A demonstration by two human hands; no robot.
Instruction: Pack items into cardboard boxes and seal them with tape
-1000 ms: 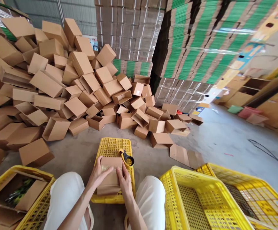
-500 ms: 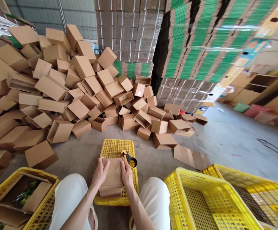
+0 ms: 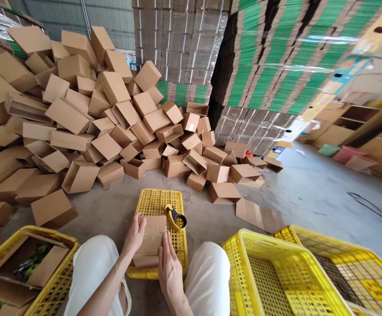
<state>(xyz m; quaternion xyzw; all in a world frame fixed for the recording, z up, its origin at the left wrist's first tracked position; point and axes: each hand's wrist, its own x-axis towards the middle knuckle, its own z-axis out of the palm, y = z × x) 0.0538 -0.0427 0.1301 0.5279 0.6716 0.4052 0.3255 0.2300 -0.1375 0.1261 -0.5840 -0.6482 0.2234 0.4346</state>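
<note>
A small cardboard box [image 3: 150, 239] lies on an upturned yellow plastic crate [image 3: 158, 198] between my knees. Its top flaps look folded down. My left hand [image 3: 135, 235] rests along the box's left edge, fingers stretched out and thumb apart. On the near right side, my right hand [image 3: 170, 265] is laid flat against the box with its fingers straight. Just beyond the right hand, a yellow and black tape dispenser [image 3: 176, 218] sits on the crate, touched by neither hand.
A big heap of cardboard boxes [image 3: 112, 118] spreads ahead and left. To my right stand yellow crates [image 3: 243, 263]. At left, another yellow crate [image 3: 67, 245] holds an opened carton [image 3: 48, 267] with green contents. Tall stacks of flattened cardboard [image 3: 253, 57] rise behind.
My right hand has slid from the box's far right edge back toward me, to its near right side. The left hand stays at the left edge, its fingers less curled.
</note>
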